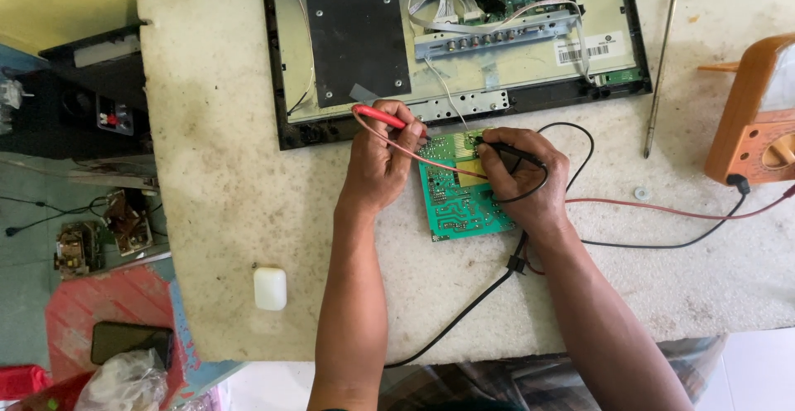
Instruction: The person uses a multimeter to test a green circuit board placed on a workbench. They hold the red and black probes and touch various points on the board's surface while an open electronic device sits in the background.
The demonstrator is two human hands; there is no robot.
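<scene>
Stone-grey and speckled, the table [248, 179] runs well out past both hands; its rounded left edge falls away to the floor far out from the left hand [383, 162], and its near edge lies back toward the person, crossed by both forearms. Bare table lies open to the left of the left hand, broken only by a small white case [270, 287] behind and outward of that wrist. Just beyond the knuckles of both hands lies the opened monitor back [451, 38], black-framed, its lower edge almost touching the fingers, so forward room is tight. Far out from the right hand [530, 181] stands an orange multimeter [752, 113] at the table's right edge, with a thin metal rod [662, 59] between it and the monitor.

Between and under the two hands lies the green circuit board [458, 191], flat, its long axis running away from the person toward the monitor, slightly tilted.

Left hand: fingers curled into a closed grip on the red probe [383, 117], which points right and down toward the board's top edge. Right hand: closed grip on the black probe [509, 152], lying nearly level and pointing left onto the board. Both wrists are bent inward, palms facing each other. Red and black leads [662, 229] trail right to the multimeter.
</scene>
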